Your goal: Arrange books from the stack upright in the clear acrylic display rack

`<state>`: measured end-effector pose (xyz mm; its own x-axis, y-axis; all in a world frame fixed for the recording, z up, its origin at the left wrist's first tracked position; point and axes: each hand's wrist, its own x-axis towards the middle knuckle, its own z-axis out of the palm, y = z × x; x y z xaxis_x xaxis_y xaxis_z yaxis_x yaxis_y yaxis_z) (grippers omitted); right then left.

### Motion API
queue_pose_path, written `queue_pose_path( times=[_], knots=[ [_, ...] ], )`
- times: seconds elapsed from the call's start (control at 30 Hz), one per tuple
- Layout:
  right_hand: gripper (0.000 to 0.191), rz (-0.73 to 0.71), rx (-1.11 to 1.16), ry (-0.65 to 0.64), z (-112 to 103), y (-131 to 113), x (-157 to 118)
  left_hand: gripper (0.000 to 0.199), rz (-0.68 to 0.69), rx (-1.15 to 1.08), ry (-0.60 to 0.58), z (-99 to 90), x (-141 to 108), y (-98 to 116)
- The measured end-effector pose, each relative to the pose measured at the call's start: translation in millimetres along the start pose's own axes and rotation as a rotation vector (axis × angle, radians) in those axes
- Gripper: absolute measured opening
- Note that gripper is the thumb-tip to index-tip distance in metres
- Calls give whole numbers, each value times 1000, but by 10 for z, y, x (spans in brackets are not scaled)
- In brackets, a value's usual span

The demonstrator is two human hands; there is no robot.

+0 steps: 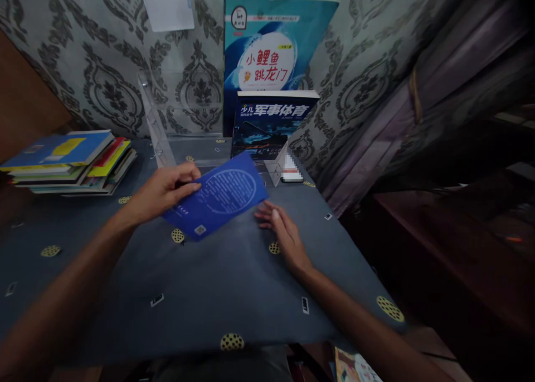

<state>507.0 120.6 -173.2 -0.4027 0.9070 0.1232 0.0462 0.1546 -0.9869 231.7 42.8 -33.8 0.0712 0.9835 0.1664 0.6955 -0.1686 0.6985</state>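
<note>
A thin blue book [228, 195] with a white oval of text hangs tilted over the table, held at its left edge. My left hand [165, 190] pinches it between thumb and fingers. Just under the book's right corner is my right hand [284, 231], fingers spread and nothing in its grasp; whether a fingertip touches the corner I cannot tell. Behind the book stands a clear acrylic book stand [156, 123]. On its right side a dark blue book [273, 123] leans in front of taller teal books [288, 42].
A stack of books [71, 159] lies at the table's left. The patterned cloth [200, 293] covers the table. A white card [168, 9] is on the wallpaper. To the right are a phone-like object [291, 167], a curtain [376, 126] and dark red furniture [451, 248].
</note>
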Motion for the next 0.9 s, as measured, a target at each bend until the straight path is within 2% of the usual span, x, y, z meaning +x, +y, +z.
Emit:
queue_pose_path(
  times=[0.07,0.1,0.2,0.27,0.33,0.4,0.47,0.53,0.63,0.8,0.9],
  knots=[
    [62,102,247,-7,-10,-17,41,21,162,168,146,-23,-106,165],
    [61,157,364,-23,-17,-31,58,17,254,235,171,-4,-168,200],
    [58,295,589,-59,-35,-84,86,14,507,366,78,185,-381,107],
    [55,347,603,-50,-38,-104,88,18,557,445,-21,386,-537,-58],
    [48,341,517,-40,-29,-94,77,22,506,488,-105,589,-691,-216],
    [45,278,371,-51,-12,-55,58,20,421,501,-195,744,-821,-315],
    [43,200,226,-84,4,-5,34,18,366,494,-266,834,-906,-354],
    [36,155,115,-127,13,36,14,25,334,489,-299,871,-924,-372],
    [31,131,3,-174,12,61,-3,34,256,517,-268,879,-800,-456],
    [30,74,-77,-171,5,59,-9,40,118,582,-221,829,-353,-748],
    [31,52,-117,-172,4,68,-13,42,61,582,-203,787,-184,-842]
  ],
)
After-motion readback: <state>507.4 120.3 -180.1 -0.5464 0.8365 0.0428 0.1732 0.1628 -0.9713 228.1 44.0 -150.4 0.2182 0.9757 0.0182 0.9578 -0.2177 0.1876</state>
